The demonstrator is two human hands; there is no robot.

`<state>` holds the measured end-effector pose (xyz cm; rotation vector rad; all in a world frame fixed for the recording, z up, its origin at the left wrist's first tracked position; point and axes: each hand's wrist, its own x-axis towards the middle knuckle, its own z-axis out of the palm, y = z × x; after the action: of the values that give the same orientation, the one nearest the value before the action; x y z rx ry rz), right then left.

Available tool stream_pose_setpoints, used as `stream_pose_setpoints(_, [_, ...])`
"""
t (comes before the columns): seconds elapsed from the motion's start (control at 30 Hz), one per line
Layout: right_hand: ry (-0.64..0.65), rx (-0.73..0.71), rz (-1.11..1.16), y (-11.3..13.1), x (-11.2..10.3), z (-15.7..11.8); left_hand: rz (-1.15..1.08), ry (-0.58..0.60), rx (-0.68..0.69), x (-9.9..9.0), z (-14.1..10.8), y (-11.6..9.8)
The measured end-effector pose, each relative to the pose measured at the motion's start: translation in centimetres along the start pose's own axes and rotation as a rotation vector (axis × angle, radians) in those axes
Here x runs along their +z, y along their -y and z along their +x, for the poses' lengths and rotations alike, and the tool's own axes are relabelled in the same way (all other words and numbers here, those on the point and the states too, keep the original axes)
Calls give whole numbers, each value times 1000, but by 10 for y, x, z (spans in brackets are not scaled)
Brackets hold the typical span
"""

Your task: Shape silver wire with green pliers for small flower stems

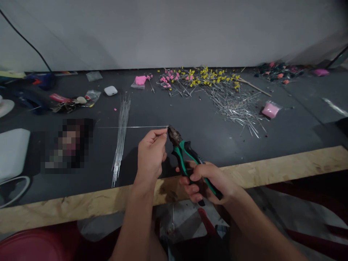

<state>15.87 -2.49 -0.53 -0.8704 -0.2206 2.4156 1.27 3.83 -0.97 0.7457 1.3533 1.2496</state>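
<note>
I have the left hand point(152, 148) pinching a thin wire point(144, 127), the right hand point(208, 177) grasping green-handled pliers point(187, 147) whose tips, I think, touch the wire's end.

The left hand point(152, 150) of the person is bare, from the fingertips down to the wrist. The left forearm point(138, 217) is uncovered also; it has a slim, smooth shape, narrow at the wrist and gradually wider toward the lower edge of the view. The right hand point(206, 177) is equally bare, and its thumb and several of its fingers are visible. The right forearm point(252, 214) is uncovered too, and it becomes broader until the border of the view cuts it. Between both forearms, near the bottom, there is a very dark area point(197, 248); whether it is clothing, I cannot tell.
</note>
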Motion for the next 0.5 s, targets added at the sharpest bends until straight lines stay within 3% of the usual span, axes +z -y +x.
stream_pose_setpoints(0.3, [-117,-56,-86,0,3,8,-33,47,-61,1,-5,-3])
stream_pose_setpoints(0.5, [74,-40,-23,18,-17,-3,-41,415,-163,-27,-10,-11])
